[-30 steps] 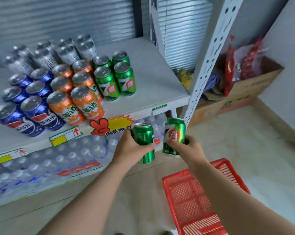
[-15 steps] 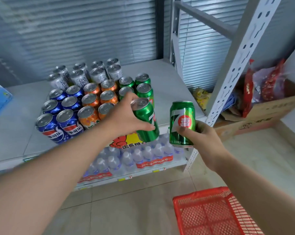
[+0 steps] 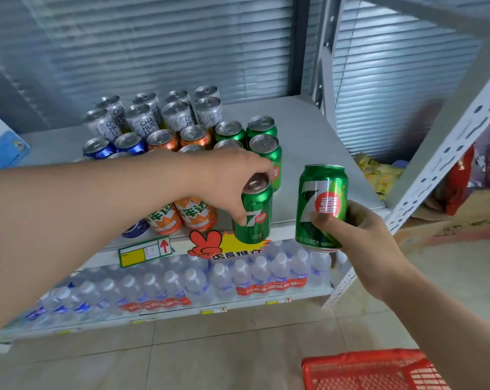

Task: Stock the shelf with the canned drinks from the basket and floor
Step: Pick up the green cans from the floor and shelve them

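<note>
We are mid-placement. Our left hand (image 3: pixel 232 178) grips a green can (image 3: pixel 253 213) from above, fingers wrapped round its top rim and upper wall, and holds it at the front edge of the shelf (image 3: pixel 317 153), in line with the green row. Whether its base touches the board we cannot tell; it overlaps the front lip and the red-and-yellow promo sticker (image 3: pixel 224 246) from this angle.

Our right hand (image 3: pixel 359 232) is closed round the lower half of a second green can (image 3: pixel 321 206), upright, held in the air just off the front right corner of the shelf, not yet over the board.

Already stocked: silver cans (image 3: pixel 159 114) along the back, then blue cans (image 3: pixel 111 146), orange cans (image 3: pixel 182 215) and green cans (image 3: pixel 262 142) in rows running towards the front. The right side of the shelf is bare.

The red basket (image 3: pixel 376 370) sits on the floor below the right arm; its contents are out of view.

Judgement: the step in hand is setting the left can down at the head of the green row. Next call: seat it flat and fully behind the lip, loosen the fingers, then bring the right can in just beside it. Risk: the can stands too near the front edge and tips off.
</note>
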A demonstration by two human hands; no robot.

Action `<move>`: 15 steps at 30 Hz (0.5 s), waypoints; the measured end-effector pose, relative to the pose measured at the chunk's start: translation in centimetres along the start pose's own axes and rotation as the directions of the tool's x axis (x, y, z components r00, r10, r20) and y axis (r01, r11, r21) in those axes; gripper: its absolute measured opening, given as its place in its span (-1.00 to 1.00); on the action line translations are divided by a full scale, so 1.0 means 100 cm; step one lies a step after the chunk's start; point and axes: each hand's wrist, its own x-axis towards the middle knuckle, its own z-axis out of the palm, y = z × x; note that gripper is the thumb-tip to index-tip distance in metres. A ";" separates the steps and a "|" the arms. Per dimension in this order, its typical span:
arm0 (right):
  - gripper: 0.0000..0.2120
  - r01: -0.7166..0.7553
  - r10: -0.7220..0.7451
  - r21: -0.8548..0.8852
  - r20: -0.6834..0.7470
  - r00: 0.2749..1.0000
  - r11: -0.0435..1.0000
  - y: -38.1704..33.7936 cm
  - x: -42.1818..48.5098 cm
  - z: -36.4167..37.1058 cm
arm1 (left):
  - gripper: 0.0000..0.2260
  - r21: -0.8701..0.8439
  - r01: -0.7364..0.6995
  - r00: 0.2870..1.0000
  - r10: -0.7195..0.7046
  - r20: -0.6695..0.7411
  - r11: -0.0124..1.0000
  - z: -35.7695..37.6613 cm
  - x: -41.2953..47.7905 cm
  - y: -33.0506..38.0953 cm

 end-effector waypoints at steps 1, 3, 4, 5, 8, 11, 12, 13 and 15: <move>-0.75 0.004 -0.004 0.005 -0.001 1.000 1.000 0.001 0.002 0.002 | -0.28 0.005 0.005 1.000 -0.005 0.006 1.000 0.002 0.001 -0.003; -0.75 0.013 -0.012 0.011 -0.020 1.000 1.000 0.005 0.006 0.004 | -0.30 0.017 0.012 1.000 -0.012 -0.006 1.000 0.004 0.002 -0.006; -0.75 0.017 -0.017 0.013 -0.034 0.999 1.000 0.007 0.008 0.005 | -0.32 0.038 0.015 1.000 -0.014 -0.025 0.999 0.005 0.003 -0.006; -0.75 0.018 -0.017 0.019 -0.051 0.999 1.000 0.009 0.010 0.005 | -0.33 0.069 0.021 0.999 -0.018 -0.048 0.997 0.006 0.004 -0.006; -0.72 0.017 -0.011 0.050 -0.102 0.995 0.999 0.014 0.015 0.006 | -0.32 0.185 0.037 0.994 -0.018 -0.106 0.982 0.010 0.012 -0.007; -0.69 0.029 -0.022 0.052 -0.126 0.992 0.998 0.018 0.019 0.006 | -0.31 0.279 0.054 0.991 -0.017 -0.133 0.959 0.013 0.017 -0.007; -0.67 0.035 -0.028 0.047 -0.130 0.991 0.998 0.019 0.020 0.007 | -0.31 0.300 0.067 0.990 -0.026 -0.139 0.952 0.014 0.018 -0.007; -0.65 0.043 -0.038 0.033 -0.130 0.991 0.999 0.020 0.021 0.008 | -0.32 0.316 0.083 0.988 -0.038 -0.148 0.945 0.014 0.018 -0.006; -0.61 0.064 -0.065 -0.008 -0.116 0.991 0.998 0.021 0.024 0.012 | -0.33 0.330 0.123 0.984 -0.072 -0.164 0.936 0.015 0.018 -0.006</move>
